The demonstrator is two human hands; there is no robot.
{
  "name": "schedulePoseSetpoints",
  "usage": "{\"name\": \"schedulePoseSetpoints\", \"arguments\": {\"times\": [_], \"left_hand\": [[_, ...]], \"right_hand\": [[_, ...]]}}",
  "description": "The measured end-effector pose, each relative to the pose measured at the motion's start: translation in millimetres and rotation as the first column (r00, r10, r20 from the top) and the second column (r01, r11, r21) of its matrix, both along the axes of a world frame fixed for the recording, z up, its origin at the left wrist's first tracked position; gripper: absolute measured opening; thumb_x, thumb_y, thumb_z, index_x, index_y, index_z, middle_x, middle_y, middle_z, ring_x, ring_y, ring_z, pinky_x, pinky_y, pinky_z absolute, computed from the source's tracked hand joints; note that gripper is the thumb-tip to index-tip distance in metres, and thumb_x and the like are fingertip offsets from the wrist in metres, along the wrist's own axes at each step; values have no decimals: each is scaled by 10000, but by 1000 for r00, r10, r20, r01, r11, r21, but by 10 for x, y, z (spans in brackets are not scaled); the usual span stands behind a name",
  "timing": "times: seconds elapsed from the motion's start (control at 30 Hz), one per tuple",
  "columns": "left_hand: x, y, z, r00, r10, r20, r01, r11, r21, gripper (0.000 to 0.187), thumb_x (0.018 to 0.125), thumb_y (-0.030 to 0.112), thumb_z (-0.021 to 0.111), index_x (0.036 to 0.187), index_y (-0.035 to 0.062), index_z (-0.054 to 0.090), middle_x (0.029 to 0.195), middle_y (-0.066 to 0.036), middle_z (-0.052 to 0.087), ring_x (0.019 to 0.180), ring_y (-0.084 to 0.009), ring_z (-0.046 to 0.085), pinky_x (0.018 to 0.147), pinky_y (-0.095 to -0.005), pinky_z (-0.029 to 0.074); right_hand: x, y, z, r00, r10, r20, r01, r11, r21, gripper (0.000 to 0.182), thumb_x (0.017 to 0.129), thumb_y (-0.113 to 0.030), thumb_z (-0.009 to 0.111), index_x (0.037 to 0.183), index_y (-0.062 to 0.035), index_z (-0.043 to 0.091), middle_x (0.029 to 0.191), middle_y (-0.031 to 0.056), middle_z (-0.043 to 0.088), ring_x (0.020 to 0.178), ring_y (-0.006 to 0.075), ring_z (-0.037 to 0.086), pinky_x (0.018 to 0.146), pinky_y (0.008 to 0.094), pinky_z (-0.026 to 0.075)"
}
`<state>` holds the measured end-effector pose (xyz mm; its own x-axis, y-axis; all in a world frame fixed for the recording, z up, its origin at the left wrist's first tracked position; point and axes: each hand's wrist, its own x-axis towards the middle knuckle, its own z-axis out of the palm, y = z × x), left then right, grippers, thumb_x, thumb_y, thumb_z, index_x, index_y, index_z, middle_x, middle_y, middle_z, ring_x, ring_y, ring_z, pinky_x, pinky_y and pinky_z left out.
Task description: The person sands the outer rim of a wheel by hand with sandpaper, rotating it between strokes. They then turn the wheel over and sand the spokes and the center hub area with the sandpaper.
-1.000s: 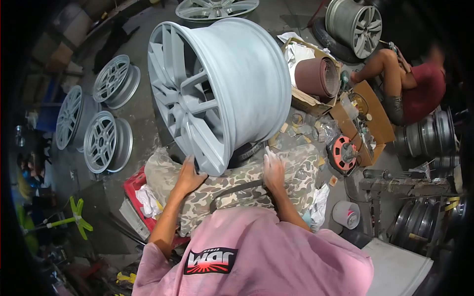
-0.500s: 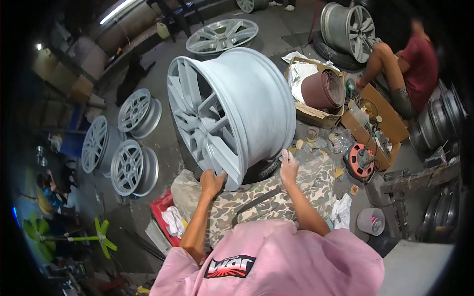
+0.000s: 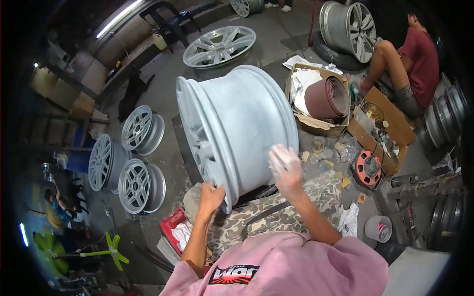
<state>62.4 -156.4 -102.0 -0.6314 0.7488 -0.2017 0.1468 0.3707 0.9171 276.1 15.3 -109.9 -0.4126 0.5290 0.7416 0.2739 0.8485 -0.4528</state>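
Note:
A large pale-grey alloy wheel (image 3: 247, 118) stands tilted in front of me, its spoked face turned left. My left hand (image 3: 212, 196) is closed on the lower edge of that face. My right hand (image 3: 285, 170), whitened with dust, lies against or just over the lower right of the barrel. Its fingers are stretched out and slightly blurred; anything under the palm is hidden. Part of a black tyre (image 3: 254, 195) shows beneath the wheel. Camouflage cloth (image 3: 276, 217) covers my lap, close below both hands.
Several wheels (image 3: 133, 178) stand at left, and another wheel (image 3: 219, 47) lies behind. To the right are a cardboard box (image 3: 316, 127) with a brown abrasive roll (image 3: 326, 97), a tool box (image 3: 395, 165) and a red cable reel (image 3: 367, 169). A person in a red shirt (image 3: 419, 66) sits beyond.
The wheel has turned, so less of its spoked face shows. My right hand has come off the barrel's right edge and lies flatter over the barrel; my left hand still grips the rim.

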Motion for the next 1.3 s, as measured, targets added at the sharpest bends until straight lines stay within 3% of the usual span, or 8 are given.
{"name": "schedulePoseSetpoints", "arguments": {"times": [0.13,0.27,0.47,0.63,0.9,1.1,1.17,1.3], "left_hand": [[42,1,51,994,94,57,-97,994,51,387,941,253,696,658,-8,656,576,56,539,524,-33,451,440,-281,307],[-82,25,34,997,-17,-72,19,1000,23,448,949,274,687,599,3,612,544,47,496,521,-43,431,439,-293,319],[-534,162,877,929,-300,-217,209,909,-362,581,964,470,700,601,17,679,513,-55,625,545,-133,659,550,-293,509],[-1302,601,1259,922,19,-387,49,985,163,510,1044,425,612,754,10,672,635,-22,618,590,-73,510,569,-260,387],[-1143,1677,961,637,375,-674,44,855,518,432,1083,317,534,909,-43,699,788,-152,639,887,-293,552,835,-413,444],[-965,1462,1111,878,185,-441,31,898,439,546,1117,379,428,869,-28,695,790,-98,645,856,-215,549,793,-403,434],[-945,1425,1022,975,-3,-223,87,927,365,582,1126,410,392,876,-24,689,798,-62,634,840,-178,533,792,-389,429],[-942,1514,765,995,-11,-98,55,889,454,669,1115,514,336,1075,-61,677,980,-68,659,924,-139,554,869,-315,429]], "right_hand": [[-656,850,521,999,33,44,-40,984,173,309,1033,-168,555,1280,-46,695,1340,152,656,1258,330,613,1151,534,409],[-1760,1883,1243,862,249,441,-124,948,-293,393,1024,-348,538,1013,1,720,1113,240,703,1032,430,672,894,513,512],[-1465,862,1200,930,361,65,-340,916,-213,364,1026,-273,491,1223,-44,695,1306,201,647,1233,386,596,1019,481,467],[-127,-467,-355,962,177,207,-222,950,220,399,894,-187,743,1290,-157,701,1466,59,588,1393,262,531,1204,524,351],[-982,1323,894,975,113,189,-119,993,20,336,1034,-242,515,1248,-41,679,1196,182,688,1136,367,630,1143,538,367],[-1520,1357,1074,941,148,303,-67,963,-261,347,1036,-254,489,1200,-26,693,1185,201,691,1153,388,625,1125,526,382],[-1058,628,758,975,223,-2,-222,973,56,338,1025,-203,525,1280,-42,676,1344,165,644,1293,337,579,1149,530,372],[-90,-275,-407,980,114,165,-153,957,245,398,928,-143,687,1324,-110,672,1453,61,599,1412,246,508,1201,530,340]]}}
